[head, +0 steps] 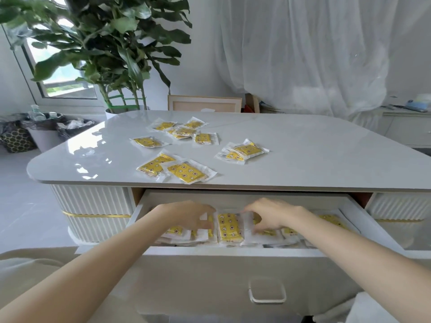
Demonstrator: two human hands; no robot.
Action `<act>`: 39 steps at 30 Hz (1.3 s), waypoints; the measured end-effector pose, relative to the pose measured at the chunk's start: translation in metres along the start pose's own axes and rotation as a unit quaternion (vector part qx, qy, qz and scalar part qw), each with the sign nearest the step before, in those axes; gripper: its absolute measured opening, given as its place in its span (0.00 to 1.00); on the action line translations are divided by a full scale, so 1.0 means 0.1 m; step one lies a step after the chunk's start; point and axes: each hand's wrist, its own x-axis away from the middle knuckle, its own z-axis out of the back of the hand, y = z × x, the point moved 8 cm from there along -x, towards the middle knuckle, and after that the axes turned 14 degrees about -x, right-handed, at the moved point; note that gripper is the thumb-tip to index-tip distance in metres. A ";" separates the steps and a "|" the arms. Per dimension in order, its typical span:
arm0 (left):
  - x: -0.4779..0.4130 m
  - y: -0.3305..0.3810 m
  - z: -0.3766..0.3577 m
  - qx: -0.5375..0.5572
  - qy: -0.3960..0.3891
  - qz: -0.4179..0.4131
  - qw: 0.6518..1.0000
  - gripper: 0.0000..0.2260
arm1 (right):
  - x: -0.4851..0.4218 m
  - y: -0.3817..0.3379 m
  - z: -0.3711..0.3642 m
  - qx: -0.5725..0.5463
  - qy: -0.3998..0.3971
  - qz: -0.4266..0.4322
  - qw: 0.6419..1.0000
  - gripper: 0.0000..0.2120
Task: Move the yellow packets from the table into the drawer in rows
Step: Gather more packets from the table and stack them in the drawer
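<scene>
seated at the open drawer point(233, 252) of a white table point(326, 159), a person works through a scatter of yellow packets. at far left stand bagged bins point(44, 129) and a leafy plant point(105, 43).

on the tabletop, from the left: a single packet point(147, 142), an overlapping pair near the front edge point(177, 170), a loose cluster further back point(183, 131), and another overlapping pair point(242, 151) to the right. about nine in all are not yet moved.

down in the drawer, the left hand point(191, 217) curls its fingers on the left edge of one upright-facing packet point(229, 228), and the right hand point(272, 215) pinches the clear wrapper at its right edge. both arms reach in from the front, so the packet sits between the hands, touching its neighbours. more packets lie on either side, under and beyond the hands, out to the drawer's right wall, in what looks like a row along the front. how tidy that row is cannot be told past the hands.

judging by this, the job is roughly half done: one row laid or nearly so, the packet in hand being settled, the tabletop lot to follow. a sheer curtain point(314, 54) hangs at right.
</scene>
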 end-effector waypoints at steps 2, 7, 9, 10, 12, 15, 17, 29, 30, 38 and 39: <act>0.15 0.03 0.24 0.040 0.052 -0.003 0.998 0.21 | 0.09 -0.12 0.16 -0.042 0.004 0.022 0.999 0.22; 0.47 -0.04 0.72 0.048 0.171 0.024 0.984 0.13 | 0.33 -0.41 0.70 -0.155 0.065 0.089 0.982 0.13; 0.56 -0.12 0.90 0.019 0.225 0.051 0.973 0.11 | 0.34 -0.42 0.87 -0.193 0.089 0.091 0.973 0.11; 0.58 -0.18 0.97 0.009 0.250 0.063 0.966 0.10 | 0.33 -0.42 0.93 -0.219 0.098 0.089 0.967 0.10; 0.59 -0.30 1.05 0.009 0.283 0.074 0.956 0.10 | 0.26 -0.40 1.03 -0.252 0.132 0.091 0.954 0.10; 0.49 -0.52 0.98 -0.006 0.273 0.066 0.960 0.20 | 0.05 -0.32 1.10 -0.257 0.202 0.079 0.942 0.14; 0.39 -0.61 0.82 -0.048 0.215 0.048 0.974 0.37 | -0.11 -0.26 1.09 -0.221 0.230 0.054 0.946 0.20; 0.14 -0.47 0.80 -0.022 0.181 0.018 0.983 0.33 | -0.79 0.11 1.13 -0.202 0.278 0.003 0.939 0.16; 0.10 -0.47 0.83 -0.007 0.180 0.030 0.983 0.30 | -0.79 0.11 1.16 -0.230 0.285 0.011 0.930 0.14; -0.12 -0.62 0.92 -0.005 0.220 0.062 0.973 0.18 | -0.59 0.23 1.44 -0.348 0.316 -0.030 0.882 0.13; -0.14 -0.62 0.91 -0.013 0.218 0.059 0.974 0.20 | -0.60 0.25 1.43 -0.339 0.318 -0.052 0.884 0.14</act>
